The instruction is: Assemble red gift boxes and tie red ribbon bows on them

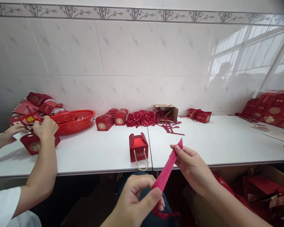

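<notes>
A pinkish-red ribbon is stretched slantwise between my two hands, in front of the table edge. My left hand pinches its lower part, and a loose tail hangs below. Near the upper tip, my right hand grips the ribbon between thumb and fingers. Just beyond my hands, a small red gift box stands upright on the table, with a rope handle drooping over its front and its top flaps raised.
Behind lie a heap of red ribbons, a cardboard box and several red gift boxes. At left, a co-worker's hands work over an open box beside a red basket. More boxes are piled at right.
</notes>
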Tool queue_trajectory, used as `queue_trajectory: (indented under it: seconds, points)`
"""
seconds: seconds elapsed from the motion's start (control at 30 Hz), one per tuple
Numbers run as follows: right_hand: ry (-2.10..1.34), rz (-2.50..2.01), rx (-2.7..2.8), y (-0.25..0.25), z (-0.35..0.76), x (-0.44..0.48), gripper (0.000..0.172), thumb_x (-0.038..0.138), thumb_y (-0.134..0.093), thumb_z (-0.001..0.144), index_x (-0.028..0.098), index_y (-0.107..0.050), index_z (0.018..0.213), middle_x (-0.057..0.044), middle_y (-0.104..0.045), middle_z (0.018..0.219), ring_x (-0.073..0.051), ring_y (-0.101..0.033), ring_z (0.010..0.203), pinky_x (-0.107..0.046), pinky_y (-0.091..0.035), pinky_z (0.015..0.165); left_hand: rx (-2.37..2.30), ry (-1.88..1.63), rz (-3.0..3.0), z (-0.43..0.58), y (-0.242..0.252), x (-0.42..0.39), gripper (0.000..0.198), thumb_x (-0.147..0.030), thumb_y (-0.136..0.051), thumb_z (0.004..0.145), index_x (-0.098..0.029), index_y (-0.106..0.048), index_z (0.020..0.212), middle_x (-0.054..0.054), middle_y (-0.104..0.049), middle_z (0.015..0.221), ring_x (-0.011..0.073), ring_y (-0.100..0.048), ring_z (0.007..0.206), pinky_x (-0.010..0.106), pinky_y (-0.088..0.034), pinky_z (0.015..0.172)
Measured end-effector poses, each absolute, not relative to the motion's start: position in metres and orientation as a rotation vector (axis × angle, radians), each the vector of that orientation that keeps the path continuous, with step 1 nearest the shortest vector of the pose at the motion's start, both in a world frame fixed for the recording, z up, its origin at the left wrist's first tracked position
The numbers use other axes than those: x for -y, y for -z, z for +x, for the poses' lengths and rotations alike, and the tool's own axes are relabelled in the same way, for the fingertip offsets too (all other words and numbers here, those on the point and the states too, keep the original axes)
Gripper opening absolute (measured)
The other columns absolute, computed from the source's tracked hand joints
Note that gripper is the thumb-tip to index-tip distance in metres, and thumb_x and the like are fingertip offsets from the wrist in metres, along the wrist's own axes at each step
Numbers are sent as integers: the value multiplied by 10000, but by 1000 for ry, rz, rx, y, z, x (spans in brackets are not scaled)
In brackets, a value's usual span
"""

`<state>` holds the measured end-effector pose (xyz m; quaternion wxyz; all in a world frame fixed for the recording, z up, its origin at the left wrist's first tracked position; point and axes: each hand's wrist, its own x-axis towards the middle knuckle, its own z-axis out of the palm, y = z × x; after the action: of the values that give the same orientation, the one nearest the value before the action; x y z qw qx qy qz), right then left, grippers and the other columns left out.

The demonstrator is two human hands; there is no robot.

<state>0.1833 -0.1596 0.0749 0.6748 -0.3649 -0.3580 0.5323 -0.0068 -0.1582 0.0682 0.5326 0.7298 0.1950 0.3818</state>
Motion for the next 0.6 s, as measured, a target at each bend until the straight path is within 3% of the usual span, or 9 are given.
queue_trajectory:
  seconds: [0.33, 0.6]
  points:
    - [-1118, -846, 569, -53, 236, 115, 270, 390, -795, 631, 247, -723, 848, 8, -679, 798, -117, -580, 664, -228, -455, 608, -408, -815, 1395, -33, -58, 154, 355, -381, -504, 893, -153, -531, 621, 6, -541, 503, 125, -518, 545, 238, -378, 564]
    - [-988, -1029, 542, -15, 272, 75, 275, 396, -779, 624, 230, -686, 823, -20, -697, 792, -163, -595, 650, -260, -445, 533, -579, -858, 1460, -38, -66, 159, 401, -424, -564, 842, -158, -558, 542, 27, -577, 487, 139, -527, 514, 254, -392, 543]
